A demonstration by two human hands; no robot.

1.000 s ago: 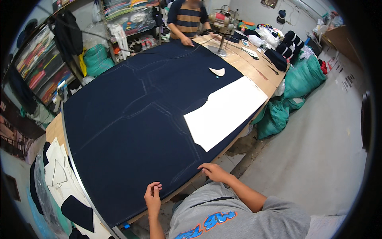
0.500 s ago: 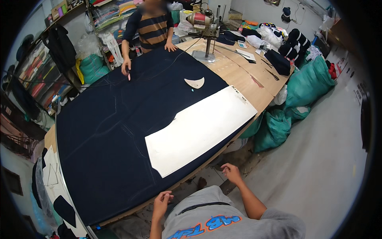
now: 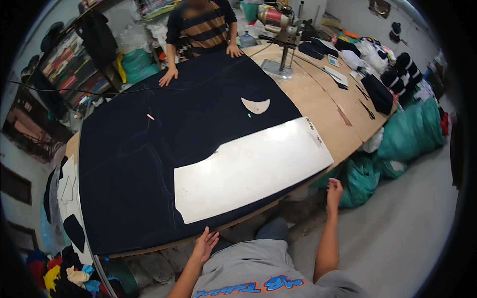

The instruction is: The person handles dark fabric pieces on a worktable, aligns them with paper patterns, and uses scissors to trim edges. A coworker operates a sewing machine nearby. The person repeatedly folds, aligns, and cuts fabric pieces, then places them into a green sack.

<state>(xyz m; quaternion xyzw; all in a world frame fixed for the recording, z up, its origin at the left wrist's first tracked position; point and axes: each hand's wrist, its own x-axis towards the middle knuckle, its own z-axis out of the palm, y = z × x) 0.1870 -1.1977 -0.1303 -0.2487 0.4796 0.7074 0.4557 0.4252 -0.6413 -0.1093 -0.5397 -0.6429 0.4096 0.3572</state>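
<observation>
A wide dark navy cloth (image 3: pixel 119 198) covers most of the table, with faint chalk lines on it. On its near side lies a large white pattern piece (image 3: pixel 248 171) with one curved edge. My left hand (image 3: pixel 204 245) is just off the near table edge, below the pattern's left end, fingers spread and nothing in them. Off the pattern's right end, beside the table edge, my right hand (image 3: pixel 335 193) is raised with fingers loosely bent, holding nothing I can see. Farther up the cloth lie a small curved pattern piece (image 3: pixel 256 106) and a pink stick (image 3: pixel 150 117) like chalk.
Across the table a person in a striped shirt rests both hands (image 3: pixel 170 76) on the cloth. A cutting machine (image 3: pixel 281 44) stands on the bare wood at the far right, with scissors (image 3: pixel 367 110) nearby. Green sacks (image 3: pixel 412 130) bulge beside the table's right edge. A cable (image 3: pixel 74 91) crosses above the cloth.
My right hand has moved right and up along the table edge; my left fingers have spread. The other person has let go of the pink stick, which now lies on the cloth. My view has shifted.
</observation>
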